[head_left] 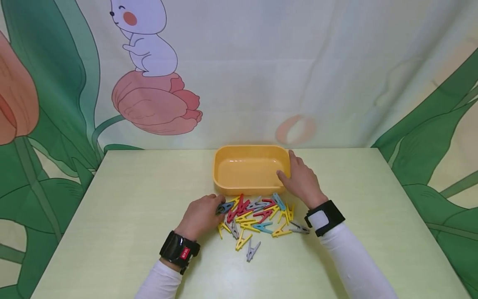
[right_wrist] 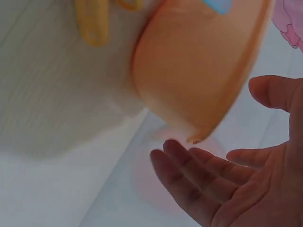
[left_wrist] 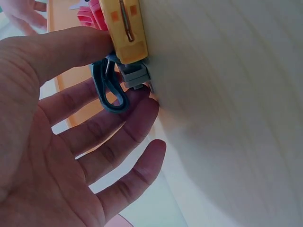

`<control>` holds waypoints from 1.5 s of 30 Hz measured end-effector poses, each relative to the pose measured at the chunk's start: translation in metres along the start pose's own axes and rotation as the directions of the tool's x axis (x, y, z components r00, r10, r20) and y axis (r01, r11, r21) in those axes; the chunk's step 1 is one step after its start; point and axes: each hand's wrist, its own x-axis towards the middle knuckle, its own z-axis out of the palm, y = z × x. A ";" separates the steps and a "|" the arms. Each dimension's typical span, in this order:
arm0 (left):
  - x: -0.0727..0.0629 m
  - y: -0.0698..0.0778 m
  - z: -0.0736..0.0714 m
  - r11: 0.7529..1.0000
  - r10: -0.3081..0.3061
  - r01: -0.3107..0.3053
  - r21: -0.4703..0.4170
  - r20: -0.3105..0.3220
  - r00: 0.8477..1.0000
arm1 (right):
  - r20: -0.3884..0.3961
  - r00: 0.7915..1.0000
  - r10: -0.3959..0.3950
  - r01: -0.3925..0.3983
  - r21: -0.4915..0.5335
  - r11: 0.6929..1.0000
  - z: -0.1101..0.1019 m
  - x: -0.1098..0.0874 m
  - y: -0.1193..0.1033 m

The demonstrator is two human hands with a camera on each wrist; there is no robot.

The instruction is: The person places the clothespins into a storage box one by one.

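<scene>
My left hand [head_left: 201, 214] is at the left edge of a loose pile of plastic clothespins [head_left: 248, 225] in yellow, red, grey and blue. It pinches a dark blue clothespin [left_wrist: 110, 90] between thumb and fingers; a yellow clothespin [left_wrist: 125, 35] lies against the thumb tip in the left wrist view. Behind the pile stands a yellow-orange plastic tray [head_left: 248, 190], its visible inside bare. My right hand [head_left: 303, 182] is at the tray's right end, thumb by the rim. In the right wrist view its fingers are spread loosely around the tray's corner.
The pale wooden table [head_left: 112, 232] carries the pile and tray. A grey clothespin [head_left: 252, 250] lies apart at the front, and another dark grey one [head_left: 300, 227] lies at the right edge. Directly behind the tray hangs a printed curtain [head_left: 239, 83].
</scene>
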 end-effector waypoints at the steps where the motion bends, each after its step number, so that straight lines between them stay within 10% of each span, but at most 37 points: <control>1: 0.000 0.001 0.000 1.000 -0.004 0.004 -0.002 0.004 1.000 | 0.001 1.000 0.016 -0.016 -0.012 1.000 0.001 0.001 0.001; 24: 0.001 0.000 -0.009 0.998 0.008 -0.008 -0.064 -0.008 1.000 | 0.007 0.991 0.130 -0.127 -0.157 0.979 0.021 0.013 0.010; 45: 0.001 0.024 -0.063 0.984 0.085 -0.094 -0.149 -0.068 0.994 | 0.069 0.981 0.184 -0.169 -0.178 0.969 0.019 0.017 0.004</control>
